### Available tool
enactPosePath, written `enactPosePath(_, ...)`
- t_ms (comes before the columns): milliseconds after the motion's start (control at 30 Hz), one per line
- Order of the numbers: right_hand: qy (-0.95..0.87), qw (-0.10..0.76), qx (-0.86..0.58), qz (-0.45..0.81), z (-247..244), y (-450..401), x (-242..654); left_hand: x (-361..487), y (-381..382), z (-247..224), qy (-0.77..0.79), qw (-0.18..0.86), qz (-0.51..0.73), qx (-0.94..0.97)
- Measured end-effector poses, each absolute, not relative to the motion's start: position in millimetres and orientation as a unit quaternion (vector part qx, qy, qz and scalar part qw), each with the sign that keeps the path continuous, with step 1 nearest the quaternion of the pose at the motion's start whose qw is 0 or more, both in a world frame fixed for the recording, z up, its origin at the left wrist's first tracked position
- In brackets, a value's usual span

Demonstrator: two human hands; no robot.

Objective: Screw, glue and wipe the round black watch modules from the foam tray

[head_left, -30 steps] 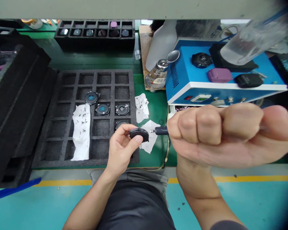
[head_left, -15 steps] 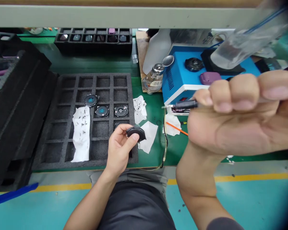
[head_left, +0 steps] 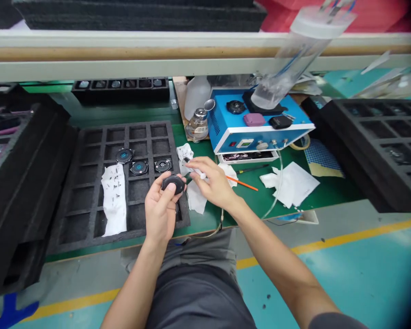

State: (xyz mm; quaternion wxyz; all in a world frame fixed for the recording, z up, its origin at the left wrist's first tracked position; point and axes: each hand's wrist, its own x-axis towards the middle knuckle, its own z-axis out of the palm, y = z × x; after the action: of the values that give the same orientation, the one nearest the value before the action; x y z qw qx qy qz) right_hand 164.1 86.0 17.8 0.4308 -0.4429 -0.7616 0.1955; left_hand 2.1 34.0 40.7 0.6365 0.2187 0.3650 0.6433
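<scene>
My left hand (head_left: 160, 203) is closed on a round black watch case (head_left: 173, 184), gripping it by the edge with the thumb across its face. Just right of the case, my right hand (head_left: 214, 180) pinches a slim pen-like tool (head_left: 200, 173) with a whitish part showing between the fingers. The tool's exact kind and its contact with the case cannot be made out. Below and left lies a grey foam tray (head_left: 137, 220) holding several round watch cases (head_left: 139, 167). Across the tray is a white paper strip (head_left: 113, 201) dotted with small black bits.
A blue dispenser box (head_left: 260, 130) with a clear tube stands behind, beside a glass pump bottle (head_left: 197, 124). White papers (head_left: 296, 185) and an orange stick (head_left: 241, 183) lie on the green table. Foam trays are stacked left (head_left: 23, 183) and right (head_left: 373, 155). A shelf edge (head_left: 123, 68) crosses above.
My right hand has come down and left from close to the camera to beside the watch case. My left hand has shifted slightly left, still holding the case. The view has widened to the right.
</scene>
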Motion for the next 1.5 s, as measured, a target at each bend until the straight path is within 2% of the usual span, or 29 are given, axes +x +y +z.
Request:
enactPosePath(67, -0.794, 0.377, -0.441, 0.184, 19, 68, 169, 1, 34, 40, 0.358, 0.629, 0.657, 0.212)
enactPosePath(133, -0.796, 0.374, -0.449, 0.156, 21, 44, 183, -1, 35, 39, 0.357, 0.625, 0.663, 0.206)
enactPosePath(200, -0.721, 0.454, -0.511, 0.111, 20, 19, 207, -2, 36, 38, 0.356, 0.628, 0.661, 0.204)
enactPosePath(267, -0.528, 0.566, -0.633, 0.033, 13, 0, 236, -2, 37, 39, 0.356, 0.630, 0.658, 0.207)
enactPosePath(333, -0.350, 0.609, -0.712, -0.008, 4, -12, 263, 1, 39, 43, 0.359, 0.626, 0.658, 0.213)
enactPosePath(433, -0.295, 0.573, -0.748, 0.159, -4, -18, 287, 18, 37, 52, 0.359, 0.632, 0.650, 0.221)
enactPosePath(567, -0.262, 0.558, -0.681, 0.396, 1, -37, 286, 59, 18, 61, 0.348, 0.700, 0.581, 0.228)
enactPosePath(633, -0.234, 0.561, -0.643, 0.466, 5, -58, 283, 80, 10, 58, 0.350, 0.735, 0.539, 0.216)
enactPosePath(767, -0.294, 0.468, -0.561, 0.617, 7, -106, 280, 105, 1, 44, 0.380, 0.764, 0.496, 0.162)
enactPosePath(900, -0.426, 0.407, -0.466, 0.660, 10, -126, 269, 107, -1, 31, 0.398, 0.751, 0.505, 0.150)
enactPosePath(967, -0.468, 0.436, -0.436, 0.633, 15, -122, 260, 105, -1, 26, 0.399, 0.741, 0.520, 0.146)
enactPosePath(1033, -0.485, 0.513, -0.430, 0.563, 21, -111, 252, 103, -1, 22, 0.393, 0.736, 0.534, 0.138)
enactPosePath(1133, -0.469, 0.637, -0.480, 0.380, 24, -84, 238, 103, 0, 16, 0.377, 0.732, 0.553, 0.125)
enactPosePath(1233, -0.410, 0.724, -0.524, 0.180, 18, -49, 225, 103, 1, 10, 0.361, 0.730, 0.568, 0.119)
enactPosePath(1333, -0.399, 0.756, -0.513, 0.083, 5, -16, 215, 102, 2, 5, 0.353, 0.732, 0.568, 0.131)
enactPosePath(1500, -0.457, 0.743, -0.490, 0.009, -17, 11, 207, 99, 3, -1, 0.349, 0.739, 0.556, 0.153)
